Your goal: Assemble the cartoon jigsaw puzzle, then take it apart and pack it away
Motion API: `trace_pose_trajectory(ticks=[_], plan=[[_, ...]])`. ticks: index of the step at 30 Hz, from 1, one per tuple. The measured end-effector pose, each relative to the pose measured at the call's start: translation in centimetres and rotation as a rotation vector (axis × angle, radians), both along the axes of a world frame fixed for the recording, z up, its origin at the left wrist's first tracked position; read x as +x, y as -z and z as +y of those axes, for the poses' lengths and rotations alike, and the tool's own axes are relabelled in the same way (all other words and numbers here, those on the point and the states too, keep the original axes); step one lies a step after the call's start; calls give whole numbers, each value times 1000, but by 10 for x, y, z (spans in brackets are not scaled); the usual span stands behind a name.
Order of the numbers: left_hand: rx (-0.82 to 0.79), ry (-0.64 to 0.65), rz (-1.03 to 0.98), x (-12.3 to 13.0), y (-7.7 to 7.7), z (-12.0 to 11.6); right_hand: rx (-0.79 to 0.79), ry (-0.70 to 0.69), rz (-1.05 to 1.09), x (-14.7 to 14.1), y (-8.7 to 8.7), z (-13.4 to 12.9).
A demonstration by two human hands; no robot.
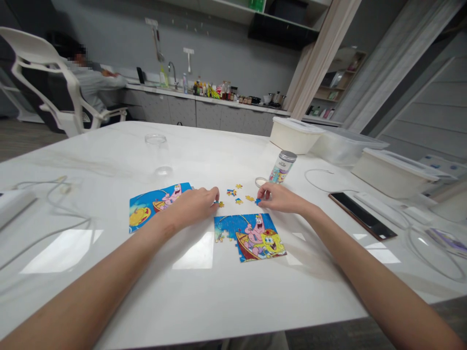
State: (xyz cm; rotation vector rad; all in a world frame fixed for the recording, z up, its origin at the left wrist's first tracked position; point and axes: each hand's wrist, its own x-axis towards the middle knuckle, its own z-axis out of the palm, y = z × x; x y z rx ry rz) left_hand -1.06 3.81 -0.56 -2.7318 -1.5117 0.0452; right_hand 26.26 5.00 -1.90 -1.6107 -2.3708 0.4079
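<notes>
"Blue and yellow fill much of that unfinished jigsaw [260,233], don't they?"

"Yes. It lies flat near the middle of the white table [146,301], printed with cartoon figures in a boat. Its near left corner is a stepped gap."

"How are the hands set?"

"The right hand [275,197], just beyond the jigsaw's far right corner, has thumb and finger pinched on a blue piece [258,201]. The left hand [204,198] is by the far left corner, fingers drawn narrow at a small yellowish piece [221,204]; whether it grips that, I can't tell."

"And between them?"

"A few loose pieces [231,193], scattered past the jigsaw's far edge."

"Is that another picture on the left?"

"Yes, a printed picture [140,216] with a similar scene, partly hidden by the left hand and forearm."

"Farther out?"

"A metal-lidded can [282,167] stands just beyond the right hand, and a clear jar [162,158] stands to the far left. Over on the right are a dark slab [361,214] and lidded boxes [288,138]. Past the table, far left, sits a person [91,85]."
</notes>
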Motion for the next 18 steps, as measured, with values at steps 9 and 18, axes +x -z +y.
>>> trace_pose_trajectory(ticks=[9,18], plan=[[0,12,-1,-3,4,4,-49,-5,109,-2,-1,-2],[-18,16,-10,-7,1,7,-73,-32,168,-6,-6,-2]])
